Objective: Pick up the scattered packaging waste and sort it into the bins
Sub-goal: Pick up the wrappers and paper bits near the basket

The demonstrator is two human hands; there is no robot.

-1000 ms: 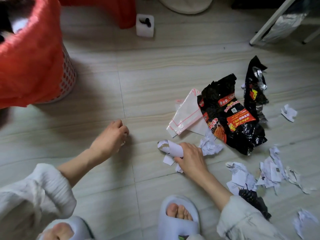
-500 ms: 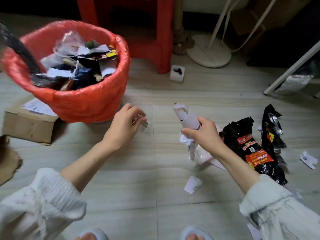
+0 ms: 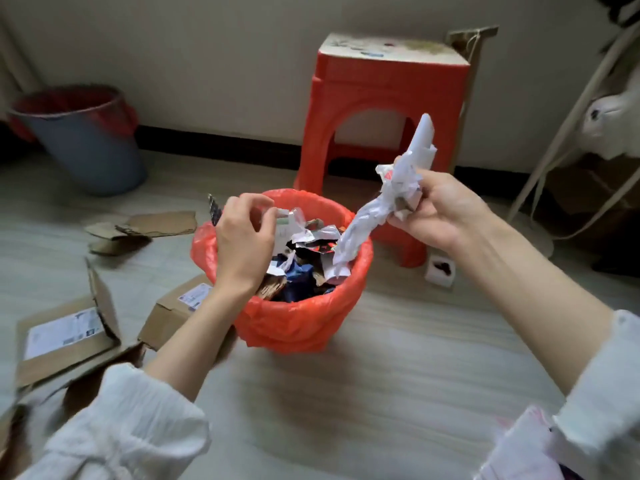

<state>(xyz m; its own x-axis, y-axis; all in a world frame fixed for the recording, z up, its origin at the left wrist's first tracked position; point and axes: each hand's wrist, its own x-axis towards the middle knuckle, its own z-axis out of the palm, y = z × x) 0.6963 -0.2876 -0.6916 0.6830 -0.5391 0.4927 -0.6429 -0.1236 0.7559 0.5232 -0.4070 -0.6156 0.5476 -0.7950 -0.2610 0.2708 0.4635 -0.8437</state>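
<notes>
Below both hands, the red-lined bin (image 3: 298, 320) holds mixed wrappers and paper. The left hand (image 3: 242, 244) pinches a small scrap (image 3: 283, 216) over it; the right hand (image 3: 440, 213) grips crumpled paper (image 3: 398, 188) at its far rim.

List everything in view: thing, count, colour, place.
Bin: one, red liner, floor centre, full of scraps.
Bucket: one, blue with red liner, back left by the wall.
Stool: one, red, behind the bin.
Cardboard boxes: two, brown, flattened, floor left.
Cardboard pieces: a few, brown, left of the bin.
Paper bundle: one, white, crumpled, over the bin's right rim.
Small scrap: one, white, over the bin.
Left hand: pinches the small scrap.
Right hand: grips the paper bundle.
</notes>
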